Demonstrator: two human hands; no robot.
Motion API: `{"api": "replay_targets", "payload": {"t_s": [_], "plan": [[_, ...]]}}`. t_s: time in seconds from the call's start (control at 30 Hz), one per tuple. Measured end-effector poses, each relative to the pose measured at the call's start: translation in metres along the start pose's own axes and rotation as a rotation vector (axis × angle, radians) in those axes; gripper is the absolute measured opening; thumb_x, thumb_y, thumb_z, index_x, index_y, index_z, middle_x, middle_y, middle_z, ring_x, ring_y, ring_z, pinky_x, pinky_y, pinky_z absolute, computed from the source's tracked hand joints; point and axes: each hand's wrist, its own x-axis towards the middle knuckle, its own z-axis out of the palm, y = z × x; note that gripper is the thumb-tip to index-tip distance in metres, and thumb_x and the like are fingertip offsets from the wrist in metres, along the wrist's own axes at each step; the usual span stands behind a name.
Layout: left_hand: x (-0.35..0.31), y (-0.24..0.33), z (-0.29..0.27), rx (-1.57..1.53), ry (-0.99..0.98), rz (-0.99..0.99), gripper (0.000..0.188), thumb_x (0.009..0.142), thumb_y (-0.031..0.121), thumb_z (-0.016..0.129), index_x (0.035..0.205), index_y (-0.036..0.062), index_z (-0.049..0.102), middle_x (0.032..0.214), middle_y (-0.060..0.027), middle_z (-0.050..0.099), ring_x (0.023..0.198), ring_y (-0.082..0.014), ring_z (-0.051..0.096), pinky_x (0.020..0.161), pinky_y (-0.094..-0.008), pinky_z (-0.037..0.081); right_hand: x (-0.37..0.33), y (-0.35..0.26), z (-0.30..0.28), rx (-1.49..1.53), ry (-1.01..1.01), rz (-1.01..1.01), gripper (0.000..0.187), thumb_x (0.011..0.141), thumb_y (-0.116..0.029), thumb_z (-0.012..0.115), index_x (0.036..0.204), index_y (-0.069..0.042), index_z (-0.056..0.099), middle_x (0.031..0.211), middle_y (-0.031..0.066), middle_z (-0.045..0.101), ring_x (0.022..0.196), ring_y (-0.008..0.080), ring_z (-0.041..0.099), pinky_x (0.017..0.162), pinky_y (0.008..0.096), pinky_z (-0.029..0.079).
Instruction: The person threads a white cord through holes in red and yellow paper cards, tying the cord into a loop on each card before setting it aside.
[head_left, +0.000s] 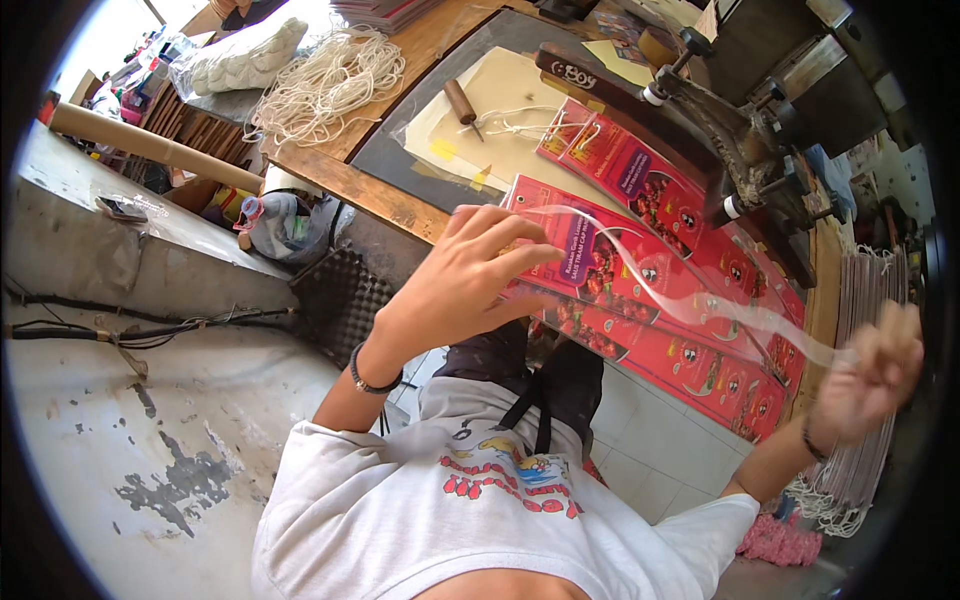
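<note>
My left hand [470, 275], with a dark bracelet at the wrist, is closed at the left edge of a glossy red printed card [610, 265]. That card has a ring-edged hole near its upper left corner. From near this corner a pale strand [690, 300], smeared by motion, runs to my right hand [868, 375], and looks like white cord. My right hand is raised at the right, blurred, its fingers drawn together at the strand's end. More red cards [640, 180] overlap beneath and beyond, with white cord loops at their top. An awl [461, 103] with a wooden handle lies past my left hand.
A heap of white cord [335, 85] lies at the wooden table's [420, 215] far left. Dark metal clamps [690, 60] and a dark bar [600, 80] stand at the back right. Flat stacked pieces with cords [865, 330] stand at the right, above a pink bundle [780, 540].
</note>
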Motion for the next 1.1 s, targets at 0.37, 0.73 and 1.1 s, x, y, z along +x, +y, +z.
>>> {"api": "replay_targets", "payload": {"t_s": [0.37, 0.73, 1.1], "plan": [[-0.031, 0.002, 0.034, 0.216, 0.087, 0.104, 0.047, 0.075, 0.035, 0.079, 0.116, 0.0135, 0.069, 0.128, -0.0043, 0.065, 0.119, -0.0223, 0.060, 0.103, -0.0437, 0.045, -0.002, 0.053, 0.046, -1.218, -0.423, 0.064, 0.036, 0.103, -0.016, 0.054, 0.133, 0.004, 0.054, 0.077, 0.0032, 0.064, 0.073, 0.0055, 0.056, 0.073, 0.0188, 0.045], [-0.085, 0.045, 0.075, -0.425, 0.648, -0.404, 0.032, 0.079, 0.020, 0.082, 0.102, 0.0077, 0.063, 0.098, -0.0101, 0.066, 0.087, -0.0232, 0.063, 0.078, -0.0332, 0.048, -0.038, 0.178, 0.055, -1.077, -0.982, 0.069, 0.016, 0.086, -0.010, 0.072, 0.101, -0.009, 0.075, 0.077, 0.0089, 0.063, 0.071, 0.0265, 0.063, 0.065, 0.0363, 0.053], [-0.086, 0.057, 0.076, -1.429, 0.200, -0.643, 0.027, 0.092, 0.004, 0.066, 0.114, -0.0002, 0.050, 0.112, -0.0080, 0.062, 0.105, -0.0115, 0.062, 0.094, -0.0292, 0.050, -0.062, 0.196, 0.051, -0.887, -0.972, 0.024, 0.015, 0.081, -0.002, 0.071, 0.095, -0.003, 0.064, 0.084, 0.0098, 0.065, 0.077, 0.0266, 0.066, 0.068, 0.0371, 0.056]]}}
